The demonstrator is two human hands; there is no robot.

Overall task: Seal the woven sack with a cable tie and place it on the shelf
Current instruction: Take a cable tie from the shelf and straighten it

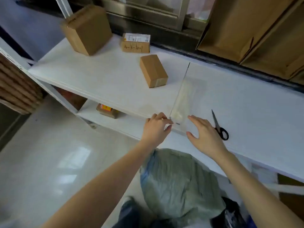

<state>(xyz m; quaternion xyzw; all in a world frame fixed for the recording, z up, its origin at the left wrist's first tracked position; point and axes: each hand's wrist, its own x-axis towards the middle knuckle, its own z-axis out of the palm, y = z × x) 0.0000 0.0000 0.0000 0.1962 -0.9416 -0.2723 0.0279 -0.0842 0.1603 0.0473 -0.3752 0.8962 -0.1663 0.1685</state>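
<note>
**Soft daylight, wide-angle bend, slight blur**

We see an evenly lit, fairly bright scene with cool, diffuse light. The glossy pale tiled floor (49, 162) on the near left carries a blurred whitish reflection. The white laminate shelf top (107, 79) looks washed out, so the clear plastic bag of pale cable ties (179, 102) nearly melts into it. Shadows are faint and short beside the small brown cardboard box (153, 70). Straight shelf edges bow toward the frame's borders. Overall detail is soft, with both forearms smeared at the near edge.

Glossy pale tiled floor (49, 153) reflecting light; metal-framed window (148, 15) behind; stacked flattened cardboard (14, 89) at left.
</note>
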